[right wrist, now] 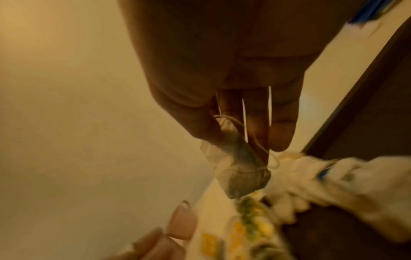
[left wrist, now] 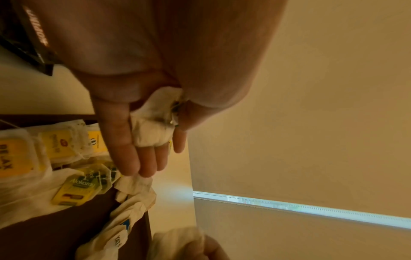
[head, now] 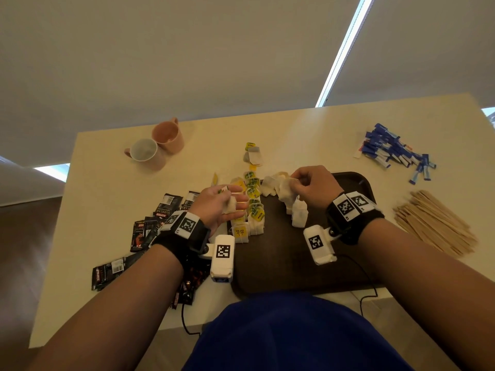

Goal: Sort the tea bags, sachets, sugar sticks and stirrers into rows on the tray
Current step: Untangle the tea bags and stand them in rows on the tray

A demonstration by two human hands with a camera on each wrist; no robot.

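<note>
Two rows of tea bags (head: 251, 207) lie on the tray (head: 345, 183). Each hand, left hand (head: 217, 207) and right hand (head: 312, 187), pinches one more. Sachets (head: 150, 231), sugar sticks (head: 393, 151) and stirrers (head: 434, 226) wait on the table (head: 107, 170).

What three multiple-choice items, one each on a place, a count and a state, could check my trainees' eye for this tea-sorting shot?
1. Where do the stirrers lie?
A. On the table right of the tray
B. On the tray
C. Inside a mug

2. How many mugs are on the table?
A. One
B. Two
C. Four

3. What is the right hand doing?
A. Resting flat on the tray
B. Gripping a mug
C. Pinching a tea bag

Answers: 1 A, the wooden pile sits off the tray's right edge. 2 B, two pink mugs stand together at the far left. 3 C, the right wrist view shows thumb and fingers pinching a tea bag with its string.
</note>
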